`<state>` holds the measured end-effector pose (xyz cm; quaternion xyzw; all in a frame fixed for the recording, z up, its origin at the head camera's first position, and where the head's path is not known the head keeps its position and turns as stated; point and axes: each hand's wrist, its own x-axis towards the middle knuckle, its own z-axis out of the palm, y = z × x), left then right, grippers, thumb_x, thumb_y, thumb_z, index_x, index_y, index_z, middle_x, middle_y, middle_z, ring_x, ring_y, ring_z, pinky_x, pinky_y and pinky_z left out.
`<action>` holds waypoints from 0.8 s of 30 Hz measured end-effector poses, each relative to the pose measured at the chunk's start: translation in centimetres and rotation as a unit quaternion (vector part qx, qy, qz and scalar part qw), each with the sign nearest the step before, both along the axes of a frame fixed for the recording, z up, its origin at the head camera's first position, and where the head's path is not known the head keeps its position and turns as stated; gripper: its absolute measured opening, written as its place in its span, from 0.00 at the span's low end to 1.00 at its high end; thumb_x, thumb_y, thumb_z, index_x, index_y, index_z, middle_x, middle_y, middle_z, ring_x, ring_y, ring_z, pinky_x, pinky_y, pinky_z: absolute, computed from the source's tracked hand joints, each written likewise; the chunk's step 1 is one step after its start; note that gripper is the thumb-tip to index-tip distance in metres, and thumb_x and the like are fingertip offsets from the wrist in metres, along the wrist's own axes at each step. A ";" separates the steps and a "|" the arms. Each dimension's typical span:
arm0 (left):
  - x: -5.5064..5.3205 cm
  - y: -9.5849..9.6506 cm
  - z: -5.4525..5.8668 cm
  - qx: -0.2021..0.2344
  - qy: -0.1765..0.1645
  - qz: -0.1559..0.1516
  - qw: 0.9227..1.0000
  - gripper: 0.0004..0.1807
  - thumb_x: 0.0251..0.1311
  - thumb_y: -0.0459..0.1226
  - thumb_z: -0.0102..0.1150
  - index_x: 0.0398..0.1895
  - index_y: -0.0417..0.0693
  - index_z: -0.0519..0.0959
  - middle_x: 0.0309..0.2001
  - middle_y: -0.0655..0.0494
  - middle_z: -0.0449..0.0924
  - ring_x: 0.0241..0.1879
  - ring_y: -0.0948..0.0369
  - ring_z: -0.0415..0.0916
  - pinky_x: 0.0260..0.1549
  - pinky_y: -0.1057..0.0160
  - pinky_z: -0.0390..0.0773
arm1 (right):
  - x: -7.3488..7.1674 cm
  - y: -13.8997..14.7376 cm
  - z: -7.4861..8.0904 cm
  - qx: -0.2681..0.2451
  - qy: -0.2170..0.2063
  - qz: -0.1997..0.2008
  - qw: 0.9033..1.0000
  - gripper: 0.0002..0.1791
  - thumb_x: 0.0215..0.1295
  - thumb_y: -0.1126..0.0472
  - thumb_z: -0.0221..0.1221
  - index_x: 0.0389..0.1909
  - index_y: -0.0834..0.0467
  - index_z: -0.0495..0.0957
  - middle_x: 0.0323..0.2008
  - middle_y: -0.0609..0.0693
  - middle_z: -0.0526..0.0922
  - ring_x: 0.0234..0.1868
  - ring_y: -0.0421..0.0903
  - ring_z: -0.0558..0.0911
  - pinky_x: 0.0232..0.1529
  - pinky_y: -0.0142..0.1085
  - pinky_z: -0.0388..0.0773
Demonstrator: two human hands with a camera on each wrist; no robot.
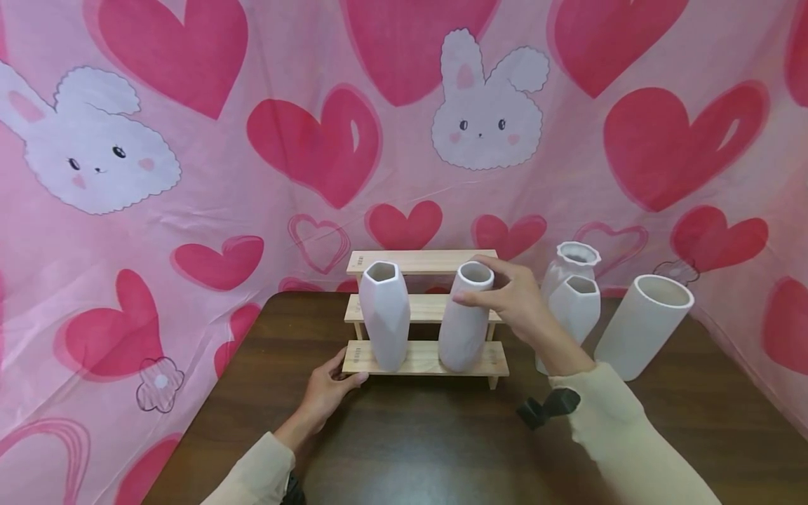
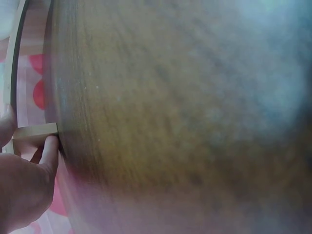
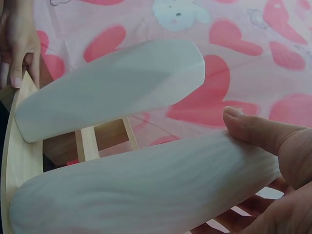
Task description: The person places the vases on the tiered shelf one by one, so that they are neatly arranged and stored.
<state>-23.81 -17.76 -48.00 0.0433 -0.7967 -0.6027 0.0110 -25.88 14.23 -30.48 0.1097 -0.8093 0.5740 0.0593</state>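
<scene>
My right hand [image 1: 517,298] grips a white vase [image 1: 466,330] near its rim, the thumb in front and the fingers behind. This vase has a round mouth and a wavy-textured side, and its base meets the lowest step of a three-step wooden stand [image 1: 424,358]. To its left on the same step stands a white faceted vase [image 1: 385,319], untouched. My left hand [image 1: 328,389] holds the stand's left end. In the left wrist view its thumb lies along the step and a finger presses the short wooden leg [image 2: 36,130].
On the right of the dark wooden table [image 1: 416,442] stand a ruffle-rimmed vase [image 1: 555,270], a smaller faceted vase [image 1: 577,308] and a wide cylindrical vase [image 1: 640,333]. Behind the table hangs a pink cloth [image 1: 404,175] with hearts and rabbits.
</scene>
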 end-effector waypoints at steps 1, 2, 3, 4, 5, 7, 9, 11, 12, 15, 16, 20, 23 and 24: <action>0.0 0.0 0.0 0.000 0.000 -0.002 1.000 0.43 0.52 0.40 0.71 0.72 0.45 0.62 0.65 0.40 0.68 0.61 0.50 0.69 0.50 0.57 0.78 | 0.0 0.0 0.0 0.002 0.002 0.000 1.000 0.38 0.45 0.56 0.76 0.61 0.55 0.75 0.47 0.55 0.81 0.45 0.51 0.78 0.49 0.42 0.77; 0.0 0.1 0.0 0.002 0.000 -0.003 1.000 0.43 0.52 0.40 0.71 0.72 0.45 0.62 0.65 0.40 0.68 0.61 0.49 0.69 0.50 0.57 0.78 | -0.1 0.0 0.0 0.006 0.005 0.002 1.000 0.37 0.45 0.56 0.76 0.60 0.55 0.76 0.47 0.55 0.81 0.45 0.51 0.78 0.48 0.43 0.77; 0.0 0.1 0.1 0.002 0.000 -0.005 1.000 0.43 0.52 0.40 0.71 0.72 0.44 0.62 0.65 0.40 0.68 0.60 0.49 0.70 0.50 0.57 0.78 | -0.1 0.0 0.1 0.012 0.010 0.003 1.000 0.37 0.45 0.55 0.76 0.60 0.55 0.76 0.47 0.55 0.81 0.45 0.51 0.78 0.48 0.43 0.77; 0.0 0.1 0.1 0.001 0.000 -0.006 1.000 0.43 0.52 0.40 0.71 0.72 0.44 0.61 0.65 0.40 0.67 0.60 0.49 0.70 0.50 0.57 0.78 | -0.1 -0.1 0.1 0.016 0.015 0.007 1.000 0.37 0.45 0.56 0.76 0.60 0.55 0.76 0.47 0.55 0.81 0.45 0.51 0.78 0.48 0.43 0.78; 0.0 0.1 0.1 0.001 0.000 -0.006 1.000 0.43 0.53 0.40 0.71 0.72 0.44 0.61 0.66 0.40 0.67 0.61 0.49 0.70 0.50 0.57 0.78 | -0.1 -0.2 0.2 0.022 0.019 0.012 1.000 0.37 0.45 0.55 0.76 0.59 0.55 0.76 0.47 0.54 0.81 0.45 0.51 0.78 0.48 0.43 0.78; 0.0 0.2 0.1 0.000 0.000 -0.007 1.000 0.44 0.53 0.40 0.71 0.72 0.44 0.61 0.66 0.40 0.67 0.61 0.49 0.70 0.50 0.57 0.78 | 0.0 -0.3 0.2 0.035 0.031 0.021 0.999 0.36 0.45 0.55 0.76 0.59 0.54 0.76 0.47 0.53 0.81 0.45 0.51 0.78 0.47 0.44 0.78; 0.0 0.2 0.1 0.001 0.003 -0.007 1.000 0.43 0.53 0.40 0.71 0.72 0.43 0.61 0.66 0.40 0.67 0.61 0.49 0.69 0.50 0.57 0.78 | 0.0 -0.4 0.2 0.046 0.042 0.027 0.998 0.36 0.45 0.54 0.76 0.59 0.53 0.75 0.47 0.52 0.81 0.45 0.51 0.78 0.46 0.45 0.78; 0.0 0.1 0.1 0.001 0.005 -0.005 1.000 0.43 0.53 0.40 0.71 0.72 0.43 0.61 0.66 0.40 0.67 0.61 0.49 0.69 0.50 0.57 0.78 | 0.1 -0.5 0.1 0.057 0.049 0.028 0.997 0.37 0.45 0.52 0.76 0.59 0.52 0.75 0.47 0.51 0.81 0.46 0.51 0.78 0.46 0.46 0.78; 0.0 0.1 0.1 0.002 0.005 -0.004 1.000 0.43 0.53 0.40 0.71 0.72 0.43 0.62 0.66 0.40 0.67 0.61 0.50 0.69 0.49 0.57 0.79 | 0.2 -0.5 0.1 0.062 0.051 0.026 0.996 0.38 0.45 0.52 0.76 0.59 0.51 0.75 0.48 0.51 0.81 0.46 0.51 0.78 0.46 0.47 0.78; 0.1 0.1 0.1 0.001 0.007 -0.004 1.000 0.43 0.53 0.39 0.70 0.71 0.42 0.61 0.65 0.39 0.67 0.60 0.49 0.70 0.49 0.58 0.79 | 0.2 -0.5 0.0 0.072 0.050 0.020 0.996 0.39 0.44 0.50 0.76 0.60 0.50 0.74 0.48 0.50 0.81 0.47 0.51 0.78 0.48 0.48 0.78; 0.1 0.1 0.1 0.003 0.006 -0.003 1.000 0.43 0.53 0.39 0.70 0.72 0.42 0.61 0.65 0.39 0.67 0.60 0.49 0.70 0.48 0.59 0.79 | 0.2 -0.5 0.0 0.073 0.049 0.018 0.996 0.39 0.44 0.50 0.76 0.60 0.50 0.74 0.49 0.50 0.80 0.48 0.51 0.78 0.48 0.49 0.78; 0.1 0.2 0.2 0.004 0.003 -0.002 1.000 0.43 0.53 0.39 0.70 0.72 0.42 0.61 0.66 0.38 0.67 0.60 0.49 0.70 0.47 0.60 0.80 | 0.2 -0.5 -0.2 0.064 0.048 0.020 0.997 0.40 0.45 0.53 0.76 0.62 0.52 0.72 0.50 0.53 0.80 0.49 0.53 0.78 0.49 0.50 0.77; 0.1 0.2 0.2 0.006 0.004 -0.004 1.000 0.43 0.53 0.39 0.70 0.72 0.42 0.61 0.65 0.38 0.67 0.59 0.49 0.71 0.47 0.60 0.80 | 0.3 -0.2 -0.3 0.065 0.047 0.028 0.996 0.44 0.46 0.56 0.76 0.66 0.52 0.68 0.53 0.56 0.78 0.50 0.56 0.78 0.49 0.51 0.78; 0.2 0.2 0.2 0.009 0.003 -0.005 1.000 0.43 0.53 0.39 0.70 0.72 0.42 0.61 0.65 0.38 0.67 0.59 0.49 0.70 0.47 0.60 0.80 | 0.3 0.1 -0.3 0.065 0.046 0.032 0.996 0.46 0.46 0.57 0.76 0.68 0.52 0.66 0.55 0.57 0.77 0.51 0.57 0.78 0.50 0.52 0.78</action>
